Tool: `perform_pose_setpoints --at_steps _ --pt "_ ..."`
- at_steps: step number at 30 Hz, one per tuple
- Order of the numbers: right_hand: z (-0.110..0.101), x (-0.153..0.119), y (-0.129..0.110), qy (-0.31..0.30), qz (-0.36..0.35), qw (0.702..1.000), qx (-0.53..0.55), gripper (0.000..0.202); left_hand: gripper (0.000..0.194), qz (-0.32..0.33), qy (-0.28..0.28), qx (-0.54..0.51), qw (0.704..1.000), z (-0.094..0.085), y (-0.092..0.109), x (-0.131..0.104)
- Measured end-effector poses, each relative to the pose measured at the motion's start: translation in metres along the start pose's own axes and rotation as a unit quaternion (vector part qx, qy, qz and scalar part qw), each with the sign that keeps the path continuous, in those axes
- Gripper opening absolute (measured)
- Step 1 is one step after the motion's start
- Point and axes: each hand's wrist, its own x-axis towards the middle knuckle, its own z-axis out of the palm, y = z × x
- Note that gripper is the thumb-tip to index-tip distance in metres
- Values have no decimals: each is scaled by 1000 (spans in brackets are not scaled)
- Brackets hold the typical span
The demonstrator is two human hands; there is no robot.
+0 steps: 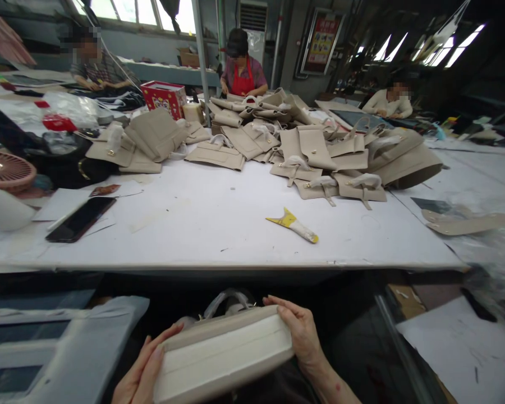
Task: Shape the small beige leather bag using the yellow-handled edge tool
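Low in front of me, below the table's near edge, a beige handbag [210, 326] is held tilted between my two hands. A long white block-like face [225, 356] of it, with a thin line along it, points toward me. A handle in clear wrapping [227, 298] rises on its far side. My left hand [141, 367] is closed around the left end, fingers along the upper edge. At the right end, my right hand [302, 334] grips the corner, thumb near the white face and fingers over the top. The underside of the bag is hidden.
Beige bag pieces [315, 148] are heaped across the white table [202, 224]. A yellow-and-white forked tool [293, 224], a phone [82, 219] and a pink fan [6, 168] lie nearer. Several people work beyond. A grey-covered stack [96, 336] stands at lower left.
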Motion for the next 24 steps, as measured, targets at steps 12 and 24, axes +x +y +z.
perform_pose_setpoints --at_steps 12,24 --pt "2 -4 -23 -45 39 998 7 38 56 -146 -102 -282 943 -11 22 -3" --pt "3 2 -28 -23 122 990 -66 47 41 -45 -134 -136 981 -28 23 14"
